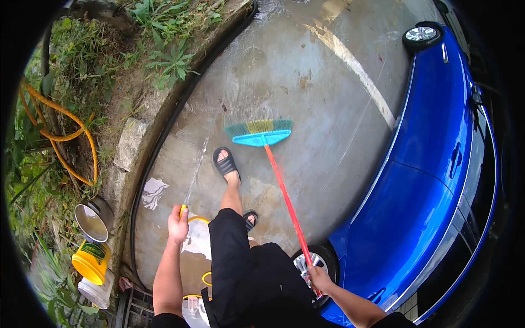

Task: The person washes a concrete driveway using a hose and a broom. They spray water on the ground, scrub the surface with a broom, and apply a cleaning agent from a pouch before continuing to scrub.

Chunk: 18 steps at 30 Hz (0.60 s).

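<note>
My left hand (178, 224) grips the end of a yellow hose (183, 208), and a stream of water (198, 168) runs from it onto the wet concrete ground (320, 119). My right hand (320, 279) is closed around the lower part of a red broom handle (287, 201). The handle reaches up to a turquoise broom head (262, 138) with green and yellow bristles (259, 126), which lies on the ground ahead of my feet. A black slide sandal (226, 163) is on my forward foot; the other sandal (250, 218) is partly hidden by my shorts.
A blue car (414, 176) stands along the right. At the left, a black pipe (180, 107) follows a concrete curb (131, 143). Beyond are plants, an orange hose (88, 135), a metal pot (103, 210), a yellow bucket (91, 262) and a white bucket (98, 287). A metal grate (138, 307) lies lower left.
</note>
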Motion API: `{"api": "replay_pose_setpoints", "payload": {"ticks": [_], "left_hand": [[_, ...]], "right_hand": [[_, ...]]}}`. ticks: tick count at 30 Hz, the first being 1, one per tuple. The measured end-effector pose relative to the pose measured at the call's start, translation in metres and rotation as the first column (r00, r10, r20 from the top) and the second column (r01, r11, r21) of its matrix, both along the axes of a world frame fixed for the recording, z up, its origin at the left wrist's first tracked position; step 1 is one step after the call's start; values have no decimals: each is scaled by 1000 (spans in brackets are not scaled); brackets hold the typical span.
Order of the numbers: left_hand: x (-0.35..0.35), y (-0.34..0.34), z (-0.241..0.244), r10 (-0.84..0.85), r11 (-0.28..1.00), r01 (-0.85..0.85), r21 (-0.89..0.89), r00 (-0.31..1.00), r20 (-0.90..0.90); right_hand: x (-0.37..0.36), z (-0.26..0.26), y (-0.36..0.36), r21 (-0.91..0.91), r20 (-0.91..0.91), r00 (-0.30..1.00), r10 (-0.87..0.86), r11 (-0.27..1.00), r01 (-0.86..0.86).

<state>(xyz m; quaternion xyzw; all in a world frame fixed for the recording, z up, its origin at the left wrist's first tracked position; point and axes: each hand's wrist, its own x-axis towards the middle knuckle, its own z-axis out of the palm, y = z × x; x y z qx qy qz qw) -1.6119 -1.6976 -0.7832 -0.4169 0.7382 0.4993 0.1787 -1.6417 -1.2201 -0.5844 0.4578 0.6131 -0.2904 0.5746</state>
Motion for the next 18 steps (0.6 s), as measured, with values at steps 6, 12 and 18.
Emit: {"api": "replay_pose_setpoints", "payload": {"ticks": [6,12,18], "left_hand": [[48,7,4,-54,998,53,-33,997,-45],[56,4,-5,-51,998,45,-45,987,-150],[127,12,18,21,990,-50,-128,976,-217]], "right_hand": [[-45,-97,-102,-194,-64,957,-282,944,265],[-123,-171,-120,-133,-338,939,-53,991,8],[102,-69,-64,-190,23,990,-136,972,138]]}}
